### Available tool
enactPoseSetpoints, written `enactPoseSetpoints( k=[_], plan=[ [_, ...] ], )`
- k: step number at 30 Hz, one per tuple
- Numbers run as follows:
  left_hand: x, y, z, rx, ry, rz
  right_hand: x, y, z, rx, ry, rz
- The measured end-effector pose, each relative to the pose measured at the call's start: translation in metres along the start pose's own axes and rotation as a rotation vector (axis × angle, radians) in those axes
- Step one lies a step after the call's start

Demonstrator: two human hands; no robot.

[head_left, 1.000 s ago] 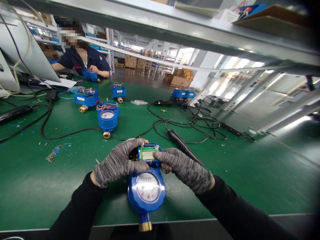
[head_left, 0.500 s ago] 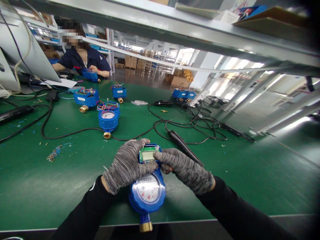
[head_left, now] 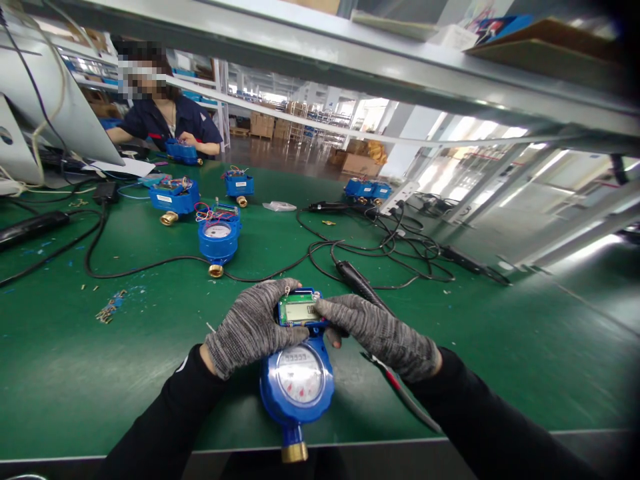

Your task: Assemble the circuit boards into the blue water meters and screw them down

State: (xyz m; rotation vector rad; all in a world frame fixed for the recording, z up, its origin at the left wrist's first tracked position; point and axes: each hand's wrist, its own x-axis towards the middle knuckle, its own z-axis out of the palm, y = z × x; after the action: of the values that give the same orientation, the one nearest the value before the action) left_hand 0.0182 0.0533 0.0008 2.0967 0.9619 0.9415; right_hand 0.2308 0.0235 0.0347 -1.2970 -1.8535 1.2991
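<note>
A blue water meter (head_left: 297,383) with a round dial and a brass end lies on the green table (head_left: 125,360) right in front of me. A green circuit board with a small display (head_left: 299,309) sits in its open top housing. My left hand (head_left: 251,327), in a grey knit glove, wraps round the left side of that housing. My right hand (head_left: 377,330), gloved the same, pinches the board's right edge with its fingertips. A black pen-shaped tool (head_left: 356,283) lies just beyond my right hand, and its cord runs under my right wrist.
Several more blue meters (head_left: 219,235) with loose wires stand farther back. Black cables (head_left: 390,247) sprawl across the middle and right of the table. A person in a dark uniform (head_left: 167,120) works on a meter at the far left. A metal shelf (head_left: 350,60) hangs overhead.
My left hand slid right and closed tighter on the housing. My right hand shifted slightly right, and the meter moved a little with both hands.
</note>
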Motion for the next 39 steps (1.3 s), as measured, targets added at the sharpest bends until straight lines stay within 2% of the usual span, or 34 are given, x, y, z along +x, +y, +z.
enactPoseSetpoints(
  k=[3,6,8,9,11,13,16,19,25,27,29,32,39],
  plan=[
    [-0.002,-0.002,0.003,0.004,0.033,-0.008,-0.004,-0.002,0.004,-0.206,0.111,-0.025],
    [-0.005,-0.003,0.005,0.011,0.064,-0.019,-0.007,0.011,0.005,-0.405,0.374,-0.059],
    [-0.007,-0.004,0.004,-0.001,0.082,-0.033,-0.009,0.026,0.0,-0.443,0.548,-0.11],
    [-0.008,-0.005,0.004,-0.01,0.087,-0.04,-0.009,0.033,-0.002,-0.425,0.572,-0.146],
    [-0.009,-0.004,0.002,-0.024,0.084,-0.051,-0.008,0.043,-0.006,-0.357,0.511,-0.215],
    [-0.009,-0.003,0.001,-0.018,0.079,-0.059,-0.005,0.046,-0.003,-0.26,0.369,-0.25],
    [-0.007,0.001,0.001,0.017,0.089,-0.067,0.002,0.041,0.01,-0.061,0.17,-0.271],
    [-0.007,0.003,0.004,0.03,0.102,-0.072,0.014,0.032,0.022,0.085,0.071,-0.272],
    [-0.01,0.0,0.006,-0.037,0.119,-0.114,0.034,0.023,0.026,0.089,0.066,-0.227],
    [-0.013,0.0,0.0,-0.105,0.063,-0.113,0.036,0.025,0.025,0.086,0.045,-0.263],
    [-0.015,0.0,-0.007,-0.17,-0.046,-0.098,0.036,0.029,0.024,0.077,0.037,-0.298],
    [-0.018,0.001,-0.015,-0.184,-0.149,-0.08,0.033,0.034,0.025,0.083,0.046,-0.326],
    [-0.017,-0.001,-0.015,-0.085,-0.108,-0.075,0.031,0.032,0.03,-0.18,0.118,-0.384]
  ],
)
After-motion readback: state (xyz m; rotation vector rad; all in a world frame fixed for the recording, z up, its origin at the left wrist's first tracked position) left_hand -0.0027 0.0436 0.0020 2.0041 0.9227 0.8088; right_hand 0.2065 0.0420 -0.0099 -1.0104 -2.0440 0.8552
